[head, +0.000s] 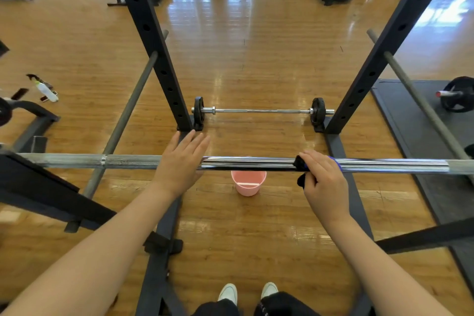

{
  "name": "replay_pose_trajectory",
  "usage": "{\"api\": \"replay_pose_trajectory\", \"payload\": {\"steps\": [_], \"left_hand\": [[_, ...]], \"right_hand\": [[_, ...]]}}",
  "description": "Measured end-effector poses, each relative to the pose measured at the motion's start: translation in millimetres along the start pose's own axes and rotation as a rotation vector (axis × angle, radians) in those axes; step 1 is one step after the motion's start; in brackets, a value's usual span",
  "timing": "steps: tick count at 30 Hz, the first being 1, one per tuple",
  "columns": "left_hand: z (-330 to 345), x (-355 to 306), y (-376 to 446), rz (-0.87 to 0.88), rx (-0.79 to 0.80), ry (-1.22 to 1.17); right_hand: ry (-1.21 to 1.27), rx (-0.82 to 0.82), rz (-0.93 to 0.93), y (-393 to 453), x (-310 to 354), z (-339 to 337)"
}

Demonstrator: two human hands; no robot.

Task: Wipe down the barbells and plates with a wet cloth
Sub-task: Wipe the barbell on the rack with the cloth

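A dark cloth (300,165) is gripped around the racked barbell (246,163) by the right hand (323,179); beside it, the left hand (182,165) is laid flat, fingers straight.

We see a chrome barbell (243,163) lying across the rack, with our left hand (180,163) flat over it, fingers straight. Our right hand (322,177) curls over the bar, gripping a dark cloth with blue edging (300,165) against it. On the wooden floor (256,59) below stands a pink bucket (248,183); beyond it a second barbell with black plates (261,111) lies between the rack uprights (154,41).
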State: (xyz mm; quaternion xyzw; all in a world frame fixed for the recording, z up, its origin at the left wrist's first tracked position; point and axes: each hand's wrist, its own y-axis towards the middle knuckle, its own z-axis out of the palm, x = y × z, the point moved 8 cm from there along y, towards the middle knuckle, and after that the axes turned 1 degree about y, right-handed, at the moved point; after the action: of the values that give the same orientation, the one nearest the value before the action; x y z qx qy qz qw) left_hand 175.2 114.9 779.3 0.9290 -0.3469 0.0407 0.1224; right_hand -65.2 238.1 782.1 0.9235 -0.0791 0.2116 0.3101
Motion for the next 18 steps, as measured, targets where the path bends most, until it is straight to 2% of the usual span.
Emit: {"api": "replay_pose_trajectory", "payload": {"steps": [7,10,15,18], "left_hand": [[4.1,0.3,4.9,0.039,-0.036,-0.021],[8.4,3.0,6.4,0.019,0.057,-0.071],[29.2,13.8,10.5,-0.057,0.371,-0.121],[21.0,9.2,11.6,-0.041,0.288,-0.106]], "right_hand": [[-0.014,-0.032,0.043,-1.7,4.3,-0.1],[-0.018,-0.033,0.034,-2.0,5.8,0.1],[-0.012,-0.010,0.031,3.1,6.8,-0.5],[0.000,0.028,-0.047,2.0,19.3,9.4]]}}
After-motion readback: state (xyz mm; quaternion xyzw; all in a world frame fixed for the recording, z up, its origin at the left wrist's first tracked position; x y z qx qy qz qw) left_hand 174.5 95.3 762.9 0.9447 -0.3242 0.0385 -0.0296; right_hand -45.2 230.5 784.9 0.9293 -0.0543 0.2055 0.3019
